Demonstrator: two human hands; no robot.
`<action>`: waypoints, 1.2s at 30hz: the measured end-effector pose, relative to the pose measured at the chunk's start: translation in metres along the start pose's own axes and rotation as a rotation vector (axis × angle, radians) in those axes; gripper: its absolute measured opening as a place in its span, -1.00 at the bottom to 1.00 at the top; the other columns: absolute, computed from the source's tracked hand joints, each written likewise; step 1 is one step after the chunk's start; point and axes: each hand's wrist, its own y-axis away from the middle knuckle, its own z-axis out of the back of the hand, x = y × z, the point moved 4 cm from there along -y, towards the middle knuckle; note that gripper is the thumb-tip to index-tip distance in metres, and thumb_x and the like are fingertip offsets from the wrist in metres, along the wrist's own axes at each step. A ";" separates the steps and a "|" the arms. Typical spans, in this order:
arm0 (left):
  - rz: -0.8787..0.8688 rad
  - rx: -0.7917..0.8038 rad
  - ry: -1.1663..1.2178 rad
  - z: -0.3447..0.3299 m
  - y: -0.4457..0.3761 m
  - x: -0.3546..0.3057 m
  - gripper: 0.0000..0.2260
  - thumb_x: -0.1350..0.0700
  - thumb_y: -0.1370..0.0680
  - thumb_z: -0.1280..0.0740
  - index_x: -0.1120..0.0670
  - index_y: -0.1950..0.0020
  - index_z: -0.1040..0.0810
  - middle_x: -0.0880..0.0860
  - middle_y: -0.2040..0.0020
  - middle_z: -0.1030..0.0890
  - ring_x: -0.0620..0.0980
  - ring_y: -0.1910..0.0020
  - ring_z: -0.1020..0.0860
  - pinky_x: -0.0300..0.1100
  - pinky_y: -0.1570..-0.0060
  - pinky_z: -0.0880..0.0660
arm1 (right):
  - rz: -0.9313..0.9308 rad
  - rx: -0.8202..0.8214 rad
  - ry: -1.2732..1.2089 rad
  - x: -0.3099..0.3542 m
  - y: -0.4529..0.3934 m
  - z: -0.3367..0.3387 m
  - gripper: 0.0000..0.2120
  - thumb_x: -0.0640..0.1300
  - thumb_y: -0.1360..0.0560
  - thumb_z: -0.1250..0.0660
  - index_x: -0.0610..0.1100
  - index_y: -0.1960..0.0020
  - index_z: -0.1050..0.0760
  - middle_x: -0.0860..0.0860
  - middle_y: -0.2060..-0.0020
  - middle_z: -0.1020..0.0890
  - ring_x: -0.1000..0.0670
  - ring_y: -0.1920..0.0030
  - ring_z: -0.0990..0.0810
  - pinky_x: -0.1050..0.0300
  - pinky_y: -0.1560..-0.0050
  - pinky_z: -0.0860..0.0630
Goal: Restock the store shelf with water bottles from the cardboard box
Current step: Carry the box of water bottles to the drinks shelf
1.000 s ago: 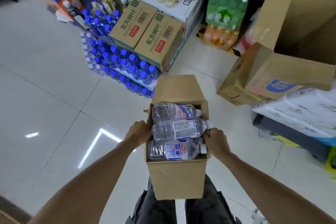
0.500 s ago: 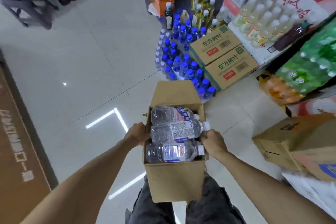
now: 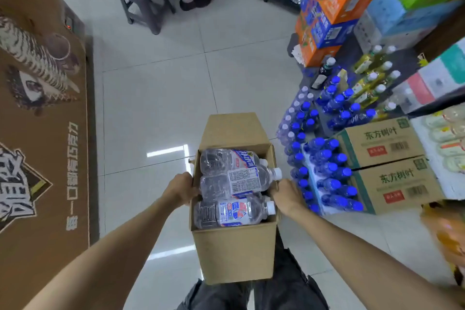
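I carry an open cardboard box in front of my legs, its far flap standing up. Three clear water bottles with white caps and blue-red labels lie across its top layer, caps to the right. My left hand grips the box's left wall near the rim. My right hand grips the right wall. The box hangs above the tiled floor. No shelf with matching bottles shows clearly in this view.
Packs of blue-capped bottles and two brown cartons stand on the floor to the right. Orange and blue cases are stacked behind them. A brown printed display runs along the left. A seated person on a stool is ahead.
The view has swung left: the floor stacks slid to the right and the brown display came in at the left. Both hands keep the same grip on the box.
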 end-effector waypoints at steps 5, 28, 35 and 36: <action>0.092 -0.045 0.110 0.084 -0.042 0.024 -0.78 0.18 -0.46 -0.35 0.13 0.38 -0.44 0.13 0.27 -0.66 0.05 0.34 -0.65 -0.17 0.30 -0.59 | 0.113 0.044 0.117 0.118 -0.061 0.027 -0.77 -0.12 -0.55 -0.17 -0.22 -0.05 -0.53 -0.21 -0.08 -0.61 -0.22 -0.08 -0.58 0.13 0.11 -0.40; 0.145 -0.145 0.401 0.502 -0.265 0.157 -0.85 0.20 -0.46 -0.37 0.30 0.20 -0.56 0.29 0.15 -0.69 0.23 0.13 -0.68 0.07 0.03 -0.62 | 0.341 0.075 0.316 0.642 -0.258 0.053 -0.77 -0.13 -0.52 -0.19 -0.21 0.00 -0.57 -0.21 -0.03 -0.62 -0.20 0.03 -0.58 0.15 0.16 -0.39; 0.177 -0.159 0.469 0.624 -0.341 0.203 -0.87 0.31 -0.52 -0.29 0.37 0.14 -0.57 0.27 0.15 -0.68 0.10 0.26 -0.69 -0.06 0.17 -0.65 | 0.403 0.117 0.340 0.794 -0.320 0.043 -0.85 -0.15 -0.47 -0.16 -0.15 0.16 -0.48 -0.17 0.05 -0.62 -0.14 0.20 -0.50 0.16 0.24 -0.37; 0.186 -0.159 0.491 0.642 -0.352 0.209 -0.88 0.32 -0.52 -0.29 0.33 0.19 -0.55 0.25 0.18 -0.67 0.05 0.35 -0.68 -0.15 0.28 -0.65 | 0.410 0.122 0.343 0.815 -0.329 0.043 -0.85 -0.15 -0.47 -0.15 -0.14 0.16 -0.48 -0.15 0.06 -0.61 -0.14 0.20 -0.50 0.16 0.24 -0.37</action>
